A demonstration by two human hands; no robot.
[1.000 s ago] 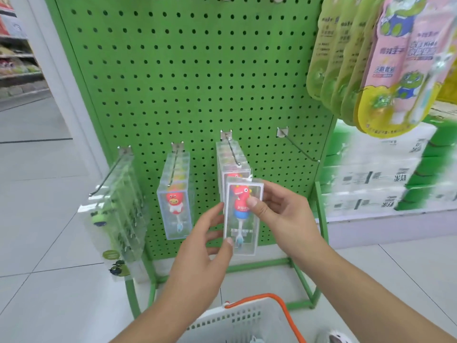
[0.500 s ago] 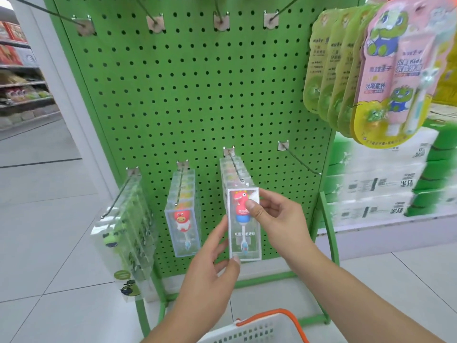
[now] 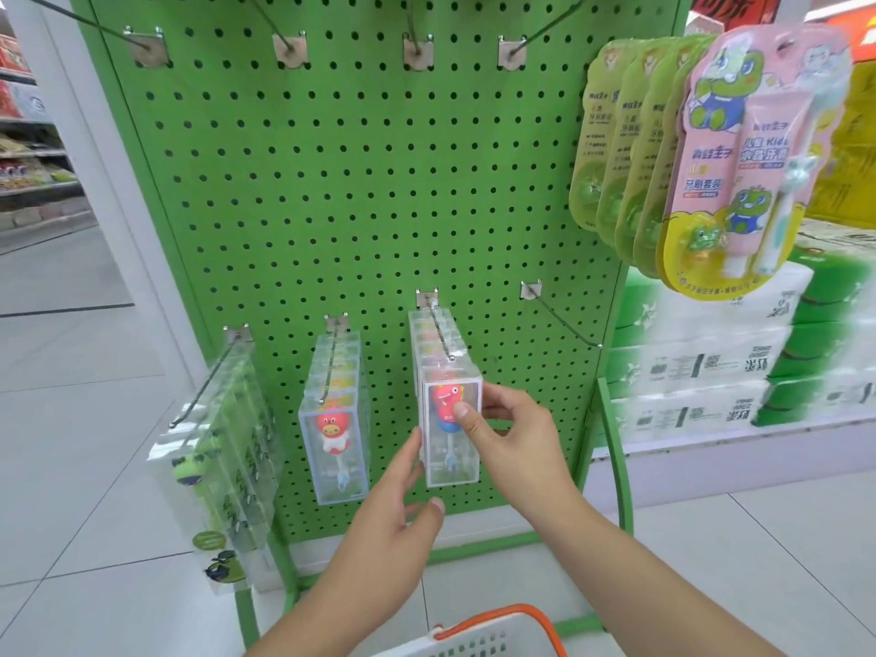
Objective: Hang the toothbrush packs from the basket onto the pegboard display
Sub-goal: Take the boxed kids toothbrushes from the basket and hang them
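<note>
My right hand pinches pack at hook tip, third along pegboard lower row. Left hand open, fingers steadying pack's left edge. Step: threading. Next: slide pack back, let go, reach basket.

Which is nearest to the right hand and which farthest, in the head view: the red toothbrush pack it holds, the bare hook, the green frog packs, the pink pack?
From the right hand:
1. Red toothbrush pack, held by it.
2. Bare hook, up to its right.
3. Green frog packs, far left, and pink pack, upper right: too close to call.
</note>
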